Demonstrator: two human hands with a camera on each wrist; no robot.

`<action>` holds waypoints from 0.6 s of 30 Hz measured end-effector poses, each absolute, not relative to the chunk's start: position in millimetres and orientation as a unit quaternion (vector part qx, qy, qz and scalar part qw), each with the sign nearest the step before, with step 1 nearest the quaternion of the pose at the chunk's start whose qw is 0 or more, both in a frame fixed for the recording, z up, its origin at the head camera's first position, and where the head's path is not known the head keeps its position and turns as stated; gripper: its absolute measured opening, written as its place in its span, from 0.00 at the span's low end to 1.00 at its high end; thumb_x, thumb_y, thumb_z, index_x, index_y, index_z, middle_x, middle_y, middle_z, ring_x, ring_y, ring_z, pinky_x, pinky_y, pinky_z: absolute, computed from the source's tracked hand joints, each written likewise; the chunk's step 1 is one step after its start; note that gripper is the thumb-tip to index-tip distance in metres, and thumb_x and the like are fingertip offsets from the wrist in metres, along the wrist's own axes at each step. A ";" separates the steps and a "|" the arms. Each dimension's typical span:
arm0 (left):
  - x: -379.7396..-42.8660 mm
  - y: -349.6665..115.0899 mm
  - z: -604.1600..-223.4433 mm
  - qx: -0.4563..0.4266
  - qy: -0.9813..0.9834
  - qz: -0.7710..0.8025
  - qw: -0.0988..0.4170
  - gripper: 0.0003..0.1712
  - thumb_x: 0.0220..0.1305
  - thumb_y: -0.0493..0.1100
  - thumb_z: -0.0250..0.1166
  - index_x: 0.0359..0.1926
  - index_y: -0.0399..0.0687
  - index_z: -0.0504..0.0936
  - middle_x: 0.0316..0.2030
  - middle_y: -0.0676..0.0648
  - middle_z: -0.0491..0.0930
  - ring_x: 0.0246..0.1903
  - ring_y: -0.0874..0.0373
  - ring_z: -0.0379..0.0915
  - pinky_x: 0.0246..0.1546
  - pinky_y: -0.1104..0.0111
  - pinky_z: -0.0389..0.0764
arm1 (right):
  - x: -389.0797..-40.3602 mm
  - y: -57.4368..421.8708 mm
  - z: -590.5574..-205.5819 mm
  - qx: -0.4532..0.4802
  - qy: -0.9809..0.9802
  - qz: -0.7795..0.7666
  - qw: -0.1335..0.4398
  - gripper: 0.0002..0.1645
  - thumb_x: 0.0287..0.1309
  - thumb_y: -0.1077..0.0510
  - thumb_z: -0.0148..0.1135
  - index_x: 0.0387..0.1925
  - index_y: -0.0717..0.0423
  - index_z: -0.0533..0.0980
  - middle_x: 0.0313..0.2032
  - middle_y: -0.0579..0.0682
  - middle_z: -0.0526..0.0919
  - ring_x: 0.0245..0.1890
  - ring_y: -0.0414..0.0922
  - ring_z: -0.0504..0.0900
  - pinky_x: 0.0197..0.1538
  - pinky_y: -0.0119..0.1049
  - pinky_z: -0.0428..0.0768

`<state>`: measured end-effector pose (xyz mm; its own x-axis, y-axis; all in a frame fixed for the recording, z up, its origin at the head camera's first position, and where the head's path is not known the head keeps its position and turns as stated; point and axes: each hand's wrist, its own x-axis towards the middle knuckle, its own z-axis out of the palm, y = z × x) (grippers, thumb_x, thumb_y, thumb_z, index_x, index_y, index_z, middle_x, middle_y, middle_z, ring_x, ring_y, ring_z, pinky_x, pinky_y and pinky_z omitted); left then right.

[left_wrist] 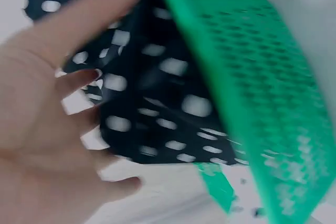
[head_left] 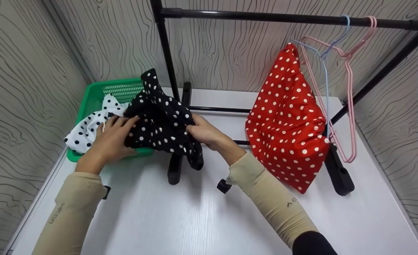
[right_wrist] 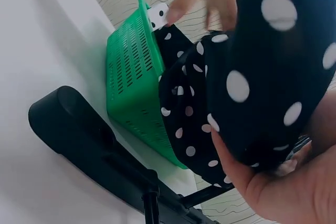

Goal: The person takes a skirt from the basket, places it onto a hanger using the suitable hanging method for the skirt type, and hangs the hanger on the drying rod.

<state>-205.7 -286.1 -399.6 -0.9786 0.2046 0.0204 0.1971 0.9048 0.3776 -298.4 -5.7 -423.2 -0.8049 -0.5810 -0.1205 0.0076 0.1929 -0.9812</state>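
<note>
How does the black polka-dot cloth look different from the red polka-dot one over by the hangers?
Colour: the black cloth has a black ground; the red cloth has a red one.
Support: the right hand grips the black cloth; the red cloth hangs by the hangers, with no hand on it.
Pose: the black cloth is bunched, partly over the green basket; the red cloth spreads downward.
Both have white dots.

On R sleeve (head_left: 264, 189), head view: dark printed caps (head_left: 291, 202), approx. "A O", by outer edge; 2nd char. partly cut off, so unsure. On L sleeve (head_left: 71, 228), same view: small dark lettering (head_left: 57, 213), running lengthwise nr outer edge; too small + blurry to read w/ certainty.
</note>
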 end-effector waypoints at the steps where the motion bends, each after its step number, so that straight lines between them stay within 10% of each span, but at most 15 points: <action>1: -206.5 -291.2 -402.3 0.092 0.976 0.196 0.011 0.55 0.56 0.40 0.77 0.79 0.47 0.56 0.71 0.30 0.63 0.72 0.27 0.49 0.68 0.27 0.43 | -298.5 -5.3 -423.9 -0.195 0.741 -0.598 0.234 0.28 0.63 0.71 0.46 0.64 0.64 0.69 0.55 0.57 0.80 0.48 0.47 0.81 0.50 0.38 0.80; 11: -189.8 -317.4 -402.6 0.094 0.958 0.219 -0.159 0.24 0.52 0.23 0.64 0.52 0.34 0.84 0.44 0.32 0.84 0.40 0.38 0.77 0.42 0.43 0.76 | -299.4 -7.8 -435.2 -0.259 0.823 -0.495 0.100 0.46 0.61 0.70 0.50 0.79 0.57 0.50 0.71 0.63 0.67 0.70 0.53 0.68 0.73 0.47 0.63; 18: -180.0 -347.0 -387.0 -0.048 0.916 0.245 -0.313 0.16 0.57 0.21 0.56 0.41 0.37 0.84 0.36 0.36 0.81 0.39 0.40 0.71 0.40 0.48 0.66 | -292.2 -17.7 -436.3 -0.343 0.786 -0.507 0.088 0.45 0.59 0.74 0.49 0.77 0.54 0.56 0.69 0.58 0.72 0.64 0.48 0.76 0.66 0.42 0.73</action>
<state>-180.0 -347.0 -387.0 -0.7995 -0.2409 0.5503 0.0656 0.8756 0.4786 -292.2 -17.7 -436.3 -0.7498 -0.6276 0.2095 -0.4495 0.2508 -0.8574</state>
